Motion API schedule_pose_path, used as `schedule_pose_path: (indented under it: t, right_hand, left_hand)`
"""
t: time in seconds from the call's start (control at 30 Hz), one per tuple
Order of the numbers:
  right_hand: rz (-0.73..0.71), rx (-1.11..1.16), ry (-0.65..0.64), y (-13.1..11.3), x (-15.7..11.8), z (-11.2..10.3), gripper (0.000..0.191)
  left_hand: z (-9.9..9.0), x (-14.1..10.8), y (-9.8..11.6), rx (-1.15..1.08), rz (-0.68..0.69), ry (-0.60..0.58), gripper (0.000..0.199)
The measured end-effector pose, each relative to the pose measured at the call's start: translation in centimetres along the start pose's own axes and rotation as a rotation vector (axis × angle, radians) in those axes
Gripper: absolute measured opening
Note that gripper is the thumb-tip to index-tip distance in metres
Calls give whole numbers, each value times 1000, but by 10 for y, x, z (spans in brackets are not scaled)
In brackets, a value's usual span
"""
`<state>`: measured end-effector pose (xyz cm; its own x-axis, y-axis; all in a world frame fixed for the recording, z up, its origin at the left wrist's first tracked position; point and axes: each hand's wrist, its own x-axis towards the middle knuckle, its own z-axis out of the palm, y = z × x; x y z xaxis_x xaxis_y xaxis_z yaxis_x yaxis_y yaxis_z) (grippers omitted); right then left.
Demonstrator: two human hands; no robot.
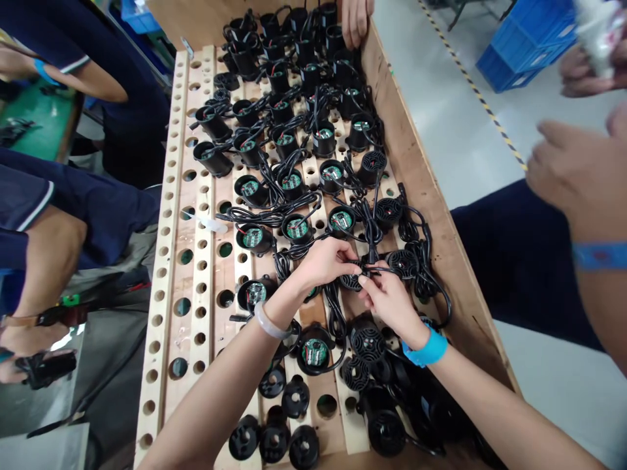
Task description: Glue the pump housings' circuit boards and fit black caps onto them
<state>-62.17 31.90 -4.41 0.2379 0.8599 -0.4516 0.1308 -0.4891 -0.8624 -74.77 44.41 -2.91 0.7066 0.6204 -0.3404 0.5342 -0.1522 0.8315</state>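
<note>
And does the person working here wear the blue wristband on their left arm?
No, the blue wristband is behind the right hand; the left hand has a pale bangle.

The left hand and right hand pinch a black cable over a holed wooden rack crowded with black housings. A co-worker's hand rests at the rack's 12 o'clock; blue crates stand at the view's 2 o'clock.

Pale left bangle, bright blue right wristband
</note>
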Motion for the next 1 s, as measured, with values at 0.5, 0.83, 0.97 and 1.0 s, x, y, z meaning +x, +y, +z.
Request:
schedule_pose_path:
  t: [0.5,0.83,0.97,1.0]
  right_hand:
    - [10,-2,21,-7,-2,7,20]
    - [22,21,14,-3,0,9,22]
    - [26,56,25,-1,-2,12,26]
    - [30,64,28,0,-2,12,27]
  left_hand:
    - [9,10,-5,-44,-117,42,18]
    - [9,7,1,34,-141,102,20]
    - [8,4,6,52,-153,121,19]
    - [8,3,7,60,-156,126,18]
